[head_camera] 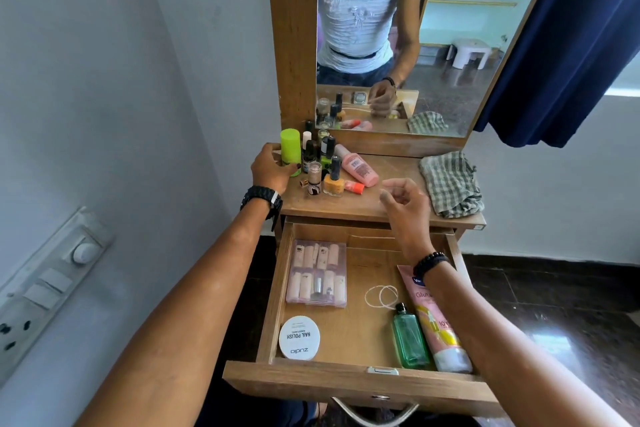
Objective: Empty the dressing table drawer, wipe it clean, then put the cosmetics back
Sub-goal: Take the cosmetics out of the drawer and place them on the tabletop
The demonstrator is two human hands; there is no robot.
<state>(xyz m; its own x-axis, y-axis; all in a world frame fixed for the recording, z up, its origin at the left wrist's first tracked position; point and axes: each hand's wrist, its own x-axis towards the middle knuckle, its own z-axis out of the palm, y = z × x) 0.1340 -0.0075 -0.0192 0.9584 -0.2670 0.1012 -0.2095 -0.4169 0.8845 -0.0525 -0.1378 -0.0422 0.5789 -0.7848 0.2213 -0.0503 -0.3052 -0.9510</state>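
The wooden drawer point(277, 291) is pulled out below the tabletop point(349, 206). In it lie a clear nail-tip box point(317, 274), a white round nail-polish tin point(300, 337), thin bangles point(381, 295), a green bottle point(410, 338) and a pink lotion tube point(440, 329). My left hand point(272, 168) grips a lime-green container point(290, 148) standing at the tabletop's back left. Beside it cluster several nail-polish bottles point(327, 163) and a pink bottle point(358, 170) lying down. My right hand point(403, 199) hovers over the tabletop's front, fingers loosely curled, holding nothing.
A checked cloth point(450, 184) lies crumpled on the right of the tabletop. A mirror point(433, 55) rises behind it, a blue curtain point(571, 38) hangs to the right. A switchboard point(48, 288) is on the left wall. The drawer's metal handle point(374, 414) juts toward me.
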